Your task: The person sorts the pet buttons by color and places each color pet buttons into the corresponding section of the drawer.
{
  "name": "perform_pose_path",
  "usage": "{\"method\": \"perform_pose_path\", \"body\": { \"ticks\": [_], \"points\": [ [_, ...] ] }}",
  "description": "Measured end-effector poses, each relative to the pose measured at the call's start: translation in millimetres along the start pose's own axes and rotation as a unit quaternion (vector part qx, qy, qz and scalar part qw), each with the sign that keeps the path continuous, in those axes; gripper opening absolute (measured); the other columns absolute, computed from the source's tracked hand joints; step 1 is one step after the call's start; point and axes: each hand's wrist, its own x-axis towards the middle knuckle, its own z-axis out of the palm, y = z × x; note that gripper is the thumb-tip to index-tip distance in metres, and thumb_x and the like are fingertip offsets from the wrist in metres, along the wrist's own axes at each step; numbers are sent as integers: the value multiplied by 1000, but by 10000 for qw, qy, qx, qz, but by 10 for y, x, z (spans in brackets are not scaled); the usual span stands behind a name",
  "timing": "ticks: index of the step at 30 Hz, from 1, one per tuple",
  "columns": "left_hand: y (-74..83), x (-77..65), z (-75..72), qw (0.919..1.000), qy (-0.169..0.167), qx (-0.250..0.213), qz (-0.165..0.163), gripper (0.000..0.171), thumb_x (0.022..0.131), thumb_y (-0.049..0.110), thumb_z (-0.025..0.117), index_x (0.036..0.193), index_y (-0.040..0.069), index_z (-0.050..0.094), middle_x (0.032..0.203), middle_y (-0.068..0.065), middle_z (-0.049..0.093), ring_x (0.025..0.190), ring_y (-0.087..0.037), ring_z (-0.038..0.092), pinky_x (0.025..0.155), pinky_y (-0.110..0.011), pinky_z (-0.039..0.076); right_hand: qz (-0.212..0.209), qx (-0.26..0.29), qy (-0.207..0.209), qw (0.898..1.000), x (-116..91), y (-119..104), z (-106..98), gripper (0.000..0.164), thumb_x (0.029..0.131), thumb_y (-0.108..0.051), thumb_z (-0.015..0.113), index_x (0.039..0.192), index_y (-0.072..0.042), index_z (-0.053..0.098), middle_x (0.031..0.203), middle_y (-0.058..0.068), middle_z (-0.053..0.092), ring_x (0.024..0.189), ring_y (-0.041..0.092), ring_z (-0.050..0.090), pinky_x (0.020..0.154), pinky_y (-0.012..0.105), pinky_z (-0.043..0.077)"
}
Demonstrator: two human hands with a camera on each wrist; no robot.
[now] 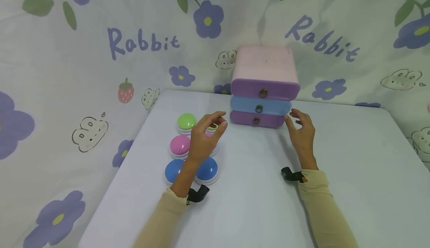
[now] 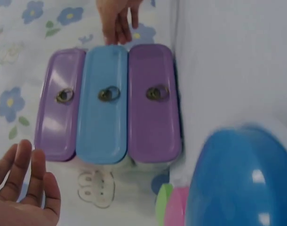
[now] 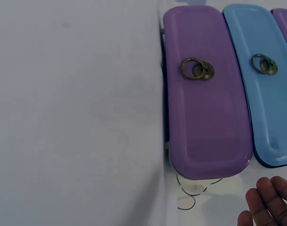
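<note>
A small cabinet (image 1: 263, 65) with a pink top and three drawers stands at the back of the table, its drawers pushed in. The top drawer (image 1: 248, 88) is purple, the middle drawer (image 1: 242, 104) blue and the bottom drawer (image 3: 209, 113) purple, each with a bronze ring pull. My left hand (image 1: 205, 139), fingers loosely bent and holding nothing, hovers over the round domed buttons left of the cabinet. Beside the cabinet's right side is my right hand (image 1: 303, 134), its relaxed fingers near the blue drawer and nothing in them.
Green (image 1: 186, 121), pink (image 1: 180, 144) and blue (image 1: 206, 169) domed buttons on white bases sit in pairs on the left of the white table (image 1: 248, 203); my left arm partly covers them. A patterned cloth (image 1: 141, 9) hangs behind.
</note>
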Motion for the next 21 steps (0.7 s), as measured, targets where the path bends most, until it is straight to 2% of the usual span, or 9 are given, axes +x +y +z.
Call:
{"method": "perform_pose_path", "body": {
  "ticks": [6, 9, 14, 21],
  "points": [
    [-40, 35, 269, 9998, -17, -142, 111, 30, 84, 1, 63, 114, -1, 60, 93, -13, 61, 87, -26, 57, 75, -44, 46, -63, 136, 118, 9998, 42, 40, 14, 37, 85, -30, 67, 117, -14, 62, 111, 3, 59, 106, 13, 51, 87, 39, 40],
    [-71, 76, 394, 9994, 9, -268, 198, 29, 84, 0, 63, 113, -1, 60, 92, -14, 61, 86, -26, 57, 75, -43, 46, -105, 158, 146, 9997, 69, 49, 26, 35, 85, -30, 66, 117, -15, 63, 111, 0, 58, 106, 11, 51, 87, 36, 41],
    [-105, 161, 598, 9981, 157, -551, 221, 27, 85, 2, 63, 111, -3, 61, 91, -13, 61, 85, -24, 57, 75, -47, 46, -150, 136, 161, 9997, 106, 64, 44, 32, 86, -29, 65, 116, -17, 63, 110, -3, 59, 106, 10, 51, 86, 32, 41],
    [-184, 268, 823, 9957, 499, -770, 142, 24, 84, 2, 63, 108, -3, 62, 89, -13, 60, 82, -21, 57, 72, -48, 47, -222, 114, 121, 9996, 155, 67, 70, 32, 85, -31, 65, 116, -19, 64, 109, -4, 59, 105, 10, 52, 86, 38, 43]
  ]
}}
